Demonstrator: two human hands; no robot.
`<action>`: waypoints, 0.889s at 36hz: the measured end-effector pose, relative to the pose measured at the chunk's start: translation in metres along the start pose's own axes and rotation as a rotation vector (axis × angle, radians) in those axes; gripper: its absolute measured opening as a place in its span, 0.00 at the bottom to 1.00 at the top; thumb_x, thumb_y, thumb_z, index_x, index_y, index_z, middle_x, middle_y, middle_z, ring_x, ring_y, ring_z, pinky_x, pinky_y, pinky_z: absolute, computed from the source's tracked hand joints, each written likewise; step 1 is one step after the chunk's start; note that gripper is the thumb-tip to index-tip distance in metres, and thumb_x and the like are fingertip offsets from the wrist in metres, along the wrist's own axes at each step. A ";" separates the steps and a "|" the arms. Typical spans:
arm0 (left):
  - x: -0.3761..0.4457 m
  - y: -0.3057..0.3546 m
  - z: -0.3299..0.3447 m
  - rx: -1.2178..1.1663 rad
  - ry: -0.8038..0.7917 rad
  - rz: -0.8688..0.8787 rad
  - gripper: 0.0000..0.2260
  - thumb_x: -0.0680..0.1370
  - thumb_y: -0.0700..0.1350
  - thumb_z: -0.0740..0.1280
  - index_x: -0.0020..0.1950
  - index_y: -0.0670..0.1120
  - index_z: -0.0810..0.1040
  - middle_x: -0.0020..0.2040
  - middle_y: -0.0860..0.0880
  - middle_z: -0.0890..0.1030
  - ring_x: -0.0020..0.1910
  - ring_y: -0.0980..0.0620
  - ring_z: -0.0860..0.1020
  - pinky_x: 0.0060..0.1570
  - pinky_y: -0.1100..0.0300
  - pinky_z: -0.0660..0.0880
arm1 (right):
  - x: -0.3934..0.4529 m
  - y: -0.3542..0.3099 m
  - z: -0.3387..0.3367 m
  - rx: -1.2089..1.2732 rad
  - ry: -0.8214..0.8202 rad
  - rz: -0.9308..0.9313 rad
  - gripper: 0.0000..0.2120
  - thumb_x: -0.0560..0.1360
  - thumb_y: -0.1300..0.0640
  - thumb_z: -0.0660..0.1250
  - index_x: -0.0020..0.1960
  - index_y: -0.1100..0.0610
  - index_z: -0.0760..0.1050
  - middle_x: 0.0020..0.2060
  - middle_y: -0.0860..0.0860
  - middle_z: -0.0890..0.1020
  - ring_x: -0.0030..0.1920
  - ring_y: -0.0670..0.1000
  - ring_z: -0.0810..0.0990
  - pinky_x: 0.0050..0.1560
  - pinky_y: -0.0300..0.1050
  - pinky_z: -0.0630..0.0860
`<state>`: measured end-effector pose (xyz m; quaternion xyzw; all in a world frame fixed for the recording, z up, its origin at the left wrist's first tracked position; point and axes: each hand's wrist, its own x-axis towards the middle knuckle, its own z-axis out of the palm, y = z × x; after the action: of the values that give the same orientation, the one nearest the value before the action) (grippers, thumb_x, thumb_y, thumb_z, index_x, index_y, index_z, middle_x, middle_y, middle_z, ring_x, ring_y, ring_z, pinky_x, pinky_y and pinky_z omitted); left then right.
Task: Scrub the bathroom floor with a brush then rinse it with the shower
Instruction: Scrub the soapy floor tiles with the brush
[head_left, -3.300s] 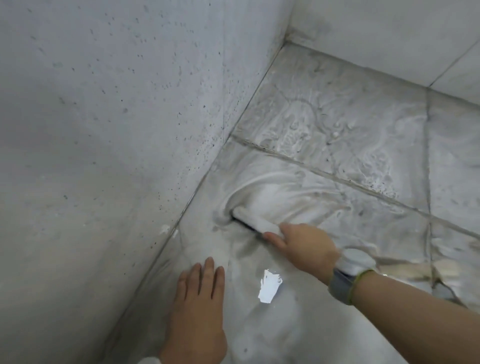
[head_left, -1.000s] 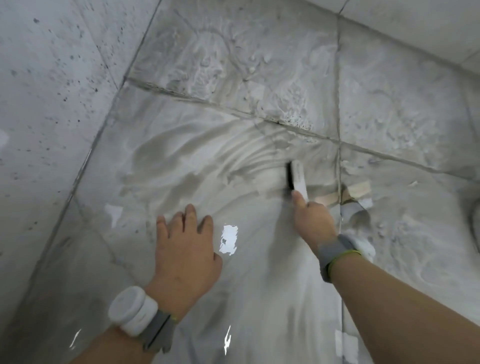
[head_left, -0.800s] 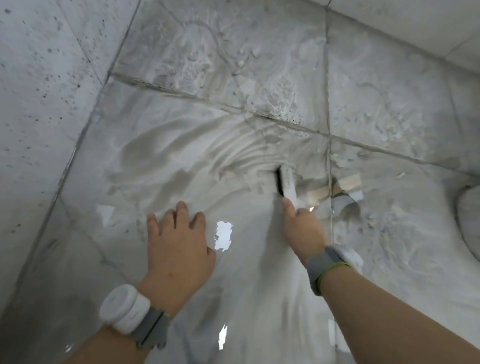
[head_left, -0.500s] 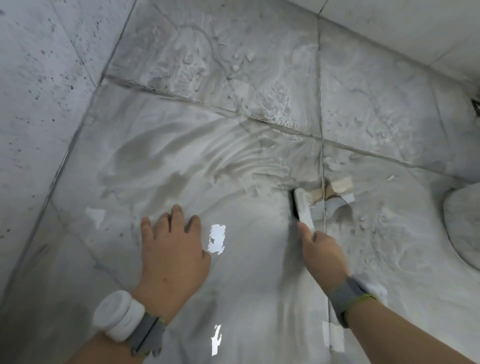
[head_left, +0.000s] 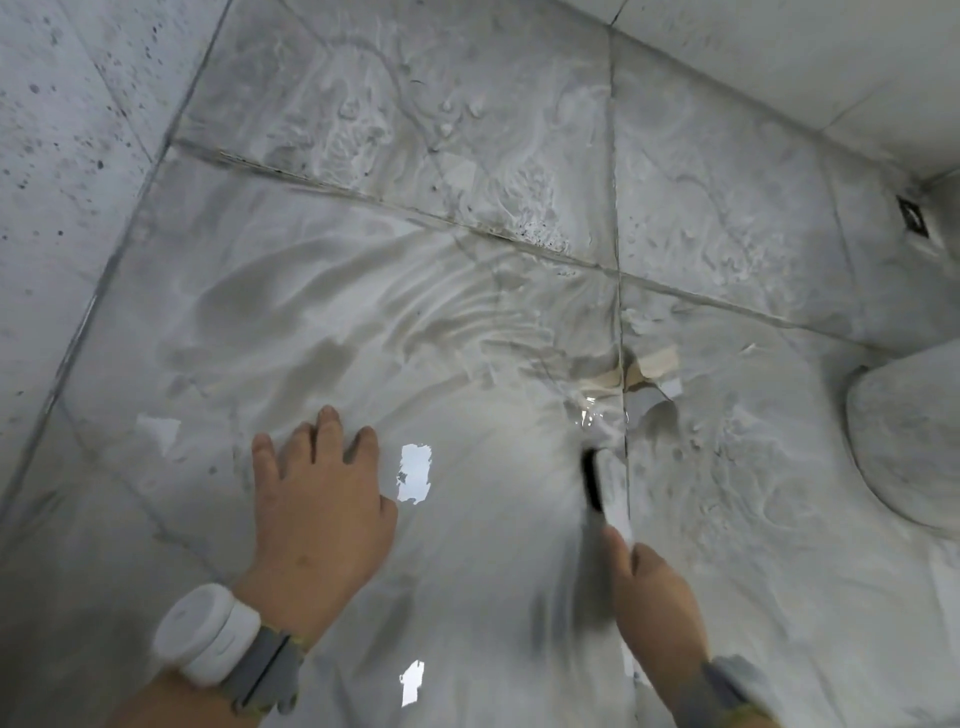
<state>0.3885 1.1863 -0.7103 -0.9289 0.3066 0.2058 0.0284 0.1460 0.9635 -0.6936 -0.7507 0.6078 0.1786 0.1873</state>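
Soapy grey floor (head_left: 363, 322) fills the head view, w/ 1 speckled wall (head_left: 57, 156) at left. Left hand (head_left: 317, 509) lies flat on the tile, fingers spread. Right hand (head_left: 654, 597) is closed around the brush (head_left: 597, 488), blurred, bristles on the floor beside a grout line.

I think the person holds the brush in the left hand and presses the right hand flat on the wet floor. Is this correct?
Not quite: the hands are swapped. The head view shows the right hand holding the brush, while the left hand presses flat on the wet floor.
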 end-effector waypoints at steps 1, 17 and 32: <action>0.000 0.000 -0.001 0.000 -0.003 -0.001 0.28 0.68 0.53 0.71 0.68 0.46 0.79 0.73 0.36 0.72 0.67 0.35 0.73 0.69 0.30 0.58 | -0.011 0.003 0.004 -0.001 0.006 0.000 0.32 0.77 0.28 0.48 0.42 0.55 0.74 0.44 0.57 0.82 0.51 0.61 0.80 0.53 0.53 0.75; -0.004 -0.003 -0.007 0.089 -0.016 0.042 0.31 0.73 0.55 0.65 0.76 0.50 0.70 0.77 0.38 0.65 0.72 0.36 0.68 0.71 0.31 0.59 | 0.056 -0.025 -0.034 0.053 -0.084 -0.008 0.35 0.77 0.26 0.50 0.41 0.57 0.76 0.39 0.55 0.81 0.41 0.58 0.81 0.49 0.54 0.79; -0.006 0.008 -0.011 0.154 -0.076 0.028 0.34 0.75 0.57 0.60 0.80 0.48 0.60 0.80 0.35 0.57 0.75 0.33 0.61 0.73 0.34 0.55 | -0.164 0.078 0.094 0.111 -0.129 0.422 0.25 0.80 0.35 0.57 0.41 0.55 0.73 0.45 0.60 0.84 0.52 0.60 0.83 0.47 0.47 0.73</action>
<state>0.3837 1.1805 -0.6971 -0.9111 0.3334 0.2171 0.1083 0.0337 1.1339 -0.6987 -0.5828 0.7469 0.2276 0.2252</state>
